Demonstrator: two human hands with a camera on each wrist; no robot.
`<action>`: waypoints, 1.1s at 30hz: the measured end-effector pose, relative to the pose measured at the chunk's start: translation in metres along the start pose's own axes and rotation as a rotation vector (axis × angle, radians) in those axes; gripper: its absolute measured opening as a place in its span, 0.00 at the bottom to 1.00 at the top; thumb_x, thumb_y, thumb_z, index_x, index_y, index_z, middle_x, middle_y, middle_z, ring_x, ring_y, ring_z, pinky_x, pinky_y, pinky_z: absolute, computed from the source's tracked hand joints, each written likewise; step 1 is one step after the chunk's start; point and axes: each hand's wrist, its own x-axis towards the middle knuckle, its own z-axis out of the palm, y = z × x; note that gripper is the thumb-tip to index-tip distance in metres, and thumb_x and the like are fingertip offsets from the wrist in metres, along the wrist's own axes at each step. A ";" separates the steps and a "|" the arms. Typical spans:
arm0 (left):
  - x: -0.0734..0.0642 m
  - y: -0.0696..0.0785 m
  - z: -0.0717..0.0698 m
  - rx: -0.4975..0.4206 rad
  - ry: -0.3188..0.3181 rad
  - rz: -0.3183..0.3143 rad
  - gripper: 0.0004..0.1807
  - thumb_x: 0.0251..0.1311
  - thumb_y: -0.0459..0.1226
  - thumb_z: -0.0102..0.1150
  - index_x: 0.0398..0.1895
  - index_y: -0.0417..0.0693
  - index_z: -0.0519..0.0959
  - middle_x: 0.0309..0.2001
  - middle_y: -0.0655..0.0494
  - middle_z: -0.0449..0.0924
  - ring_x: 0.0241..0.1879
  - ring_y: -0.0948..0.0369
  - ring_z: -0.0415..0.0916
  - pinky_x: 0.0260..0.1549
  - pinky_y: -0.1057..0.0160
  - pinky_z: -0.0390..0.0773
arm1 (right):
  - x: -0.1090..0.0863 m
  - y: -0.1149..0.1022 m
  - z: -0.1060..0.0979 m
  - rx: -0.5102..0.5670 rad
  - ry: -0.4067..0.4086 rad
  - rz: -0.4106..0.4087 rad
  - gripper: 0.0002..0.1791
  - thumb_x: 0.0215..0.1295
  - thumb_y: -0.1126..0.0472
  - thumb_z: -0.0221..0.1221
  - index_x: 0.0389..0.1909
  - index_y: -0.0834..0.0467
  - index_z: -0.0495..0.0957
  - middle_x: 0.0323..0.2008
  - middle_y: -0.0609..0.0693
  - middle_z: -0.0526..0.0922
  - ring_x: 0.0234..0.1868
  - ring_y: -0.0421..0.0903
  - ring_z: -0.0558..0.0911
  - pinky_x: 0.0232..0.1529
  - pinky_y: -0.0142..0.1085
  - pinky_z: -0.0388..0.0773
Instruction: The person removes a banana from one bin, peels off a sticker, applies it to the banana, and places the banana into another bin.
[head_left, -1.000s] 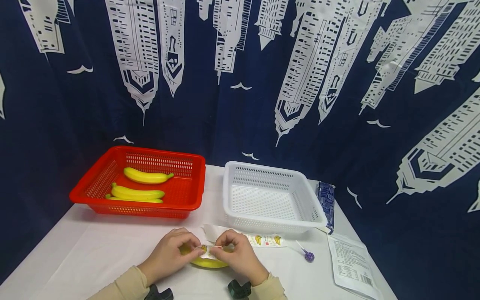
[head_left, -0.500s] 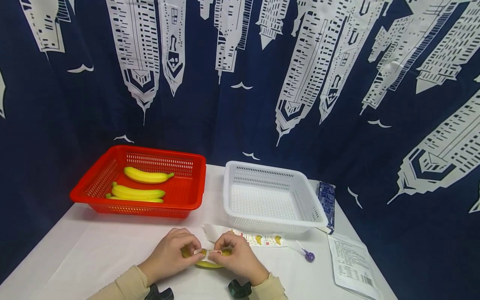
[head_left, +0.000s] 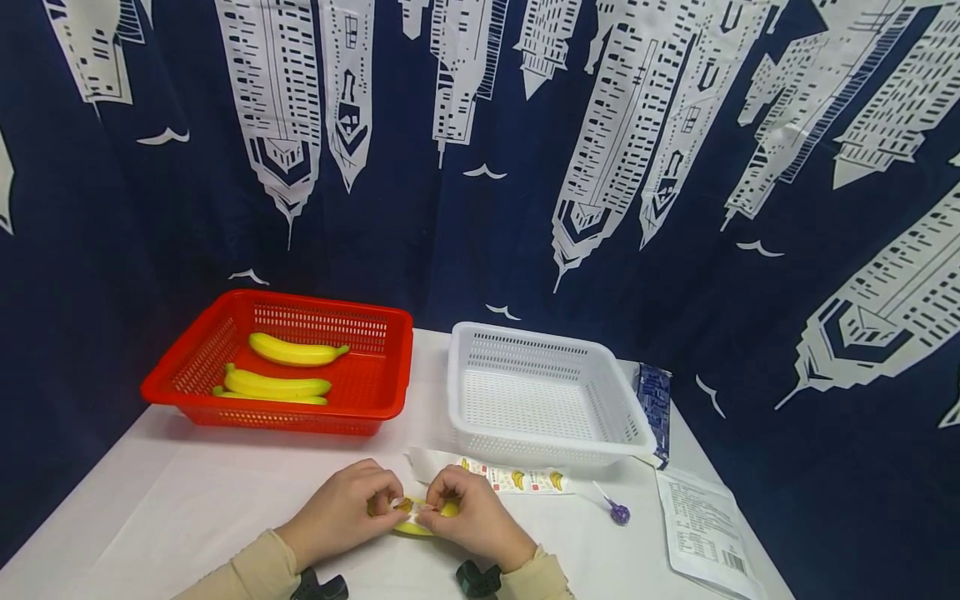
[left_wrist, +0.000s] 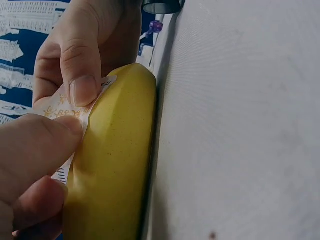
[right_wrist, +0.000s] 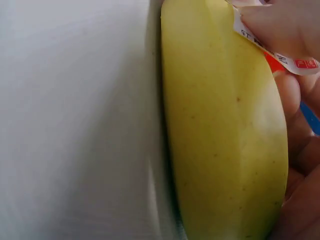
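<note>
Between the left and right edges of the desk (head_left: 180,500), on the near side, a banana (left_wrist: 117,150) lies beneath a label (left_wrist: 56,107); left grip (head_left: 348,507) and right grip (head_left: 476,521) each pinch one label end; expected handling: label thin, flexible, easily creased, held by its ends; banana light, smooth, best steadied at its sides

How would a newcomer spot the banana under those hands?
On the white table, start at the red basket, then look nearer and to the right. The left hand and right hand pinch a white label against one yellow banana. Unlike the three bananas in the basket, it lies on the table.
</note>
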 end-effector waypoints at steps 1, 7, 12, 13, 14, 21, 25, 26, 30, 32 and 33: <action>0.000 0.000 0.000 0.005 -0.010 -0.013 0.19 0.41 0.38 0.83 0.31 0.59 0.78 0.22 0.74 0.68 0.28 0.77 0.63 0.29 0.82 0.63 | 0.000 0.000 0.000 -0.008 0.000 -0.010 0.13 0.56 0.63 0.75 0.30 0.49 0.78 0.32 0.43 0.79 0.36 0.38 0.77 0.41 0.30 0.78; 0.001 0.001 -0.002 0.033 -0.061 -0.096 0.17 0.44 0.43 0.83 0.32 0.60 0.80 0.33 0.71 0.70 0.32 0.74 0.67 0.31 0.75 0.69 | 0.000 0.000 -0.003 -0.022 -0.040 0.009 0.15 0.57 0.62 0.74 0.41 0.50 0.80 0.39 0.40 0.83 0.42 0.37 0.82 0.47 0.33 0.81; 0.001 0.000 -0.003 -0.009 -0.154 -0.175 0.16 0.50 0.46 0.80 0.36 0.63 0.79 0.44 0.71 0.80 0.42 0.70 0.76 0.43 0.65 0.79 | -0.001 0.002 -0.005 -0.039 -0.103 -0.002 0.19 0.56 0.64 0.72 0.49 0.50 0.81 0.45 0.40 0.86 0.48 0.35 0.83 0.54 0.36 0.81; 0.001 0.000 -0.003 -0.025 -0.177 -0.196 0.16 0.51 0.47 0.80 0.36 0.64 0.79 0.43 0.71 0.81 0.42 0.70 0.77 0.43 0.64 0.79 | -0.001 0.002 -0.005 -0.041 -0.114 -0.005 0.20 0.56 0.64 0.72 0.49 0.49 0.81 0.45 0.40 0.86 0.48 0.35 0.83 0.55 0.36 0.80; 0.001 0.000 -0.003 -0.041 -0.200 -0.217 0.16 0.52 0.48 0.79 0.37 0.65 0.78 0.42 0.72 0.81 0.41 0.71 0.76 0.42 0.64 0.78 | -0.001 0.003 -0.006 -0.048 -0.123 -0.007 0.21 0.55 0.65 0.72 0.50 0.49 0.81 0.46 0.40 0.86 0.48 0.34 0.82 0.55 0.35 0.80; 0.000 -0.001 -0.004 -0.140 -0.261 -0.319 0.13 0.58 0.50 0.74 0.39 0.67 0.77 0.37 0.77 0.78 0.36 0.73 0.71 0.38 0.67 0.72 | -0.001 0.000 -0.009 -0.038 -0.151 0.029 0.20 0.58 0.65 0.69 0.52 0.50 0.81 0.47 0.40 0.85 0.47 0.33 0.81 0.53 0.31 0.79; -0.001 -0.001 -0.003 -0.168 -0.252 -0.330 0.10 0.63 0.49 0.70 0.41 0.66 0.77 0.38 0.75 0.78 0.37 0.73 0.72 0.40 0.67 0.73 | -0.001 0.000 -0.010 -0.040 -0.141 0.047 0.18 0.61 0.62 0.68 0.53 0.51 0.81 0.48 0.40 0.85 0.48 0.33 0.81 0.53 0.30 0.78; -0.001 -0.002 -0.003 -0.174 -0.252 -0.329 0.09 0.65 0.49 0.69 0.42 0.66 0.77 0.39 0.75 0.79 0.38 0.73 0.72 0.41 0.66 0.74 | -0.001 0.000 -0.010 -0.035 -0.140 0.049 0.18 0.62 0.61 0.67 0.53 0.51 0.81 0.48 0.40 0.85 0.48 0.33 0.81 0.53 0.31 0.78; -0.002 -0.002 -0.002 -0.182 -0.242 -0.319 0.07 0.68 0.45 0.65 0.45 0.65 0.77 0.42 0.74 0.81 0.41 0.72 0.75 0.46 0.63 0.78 | -0.001 0.002 -0.009 -0.022 -0.128 0.050 0.16 0.64 0.61 0.66 0.52 0.51 0.81 0.48 0.41 0.85 0.48 0.34 0.82 0.53 0.31 0.79; -0.003 -0.003 -0.001 -0.174 -0.234 -0.313 0.08 0.69 0.43 0.65 0.46 0.65 0.77 0.43 0.75 0.81 0.42 0.72 0.76 0.47 0.62 0.78 | -0.001 0.004 -0.008 -0.026 -0.118 0.046 0.15 0.64 0.60 0.66 0.51 0.50 0.82 0.47 0.40 0.86 0.48 0.33 0.82 0.53 0.31 0.79; -0.003 -0.004 0.000 -0.168 -0.228 -0.310 0.08 0.68 0.43 0.65 0.46 0.65 0.77 0.42 0.75 0.81 0.42 0.72 0.76 0.47 0.62 0.78 | -0.001 0.004 -0.007 -0.032 -0.112 0.045 0.14 0.64 0.60 0.67 0.51 0.50 0.82 0.46 0.40 0.86 0.47 0.33 0.81 0.53 0.31 0.79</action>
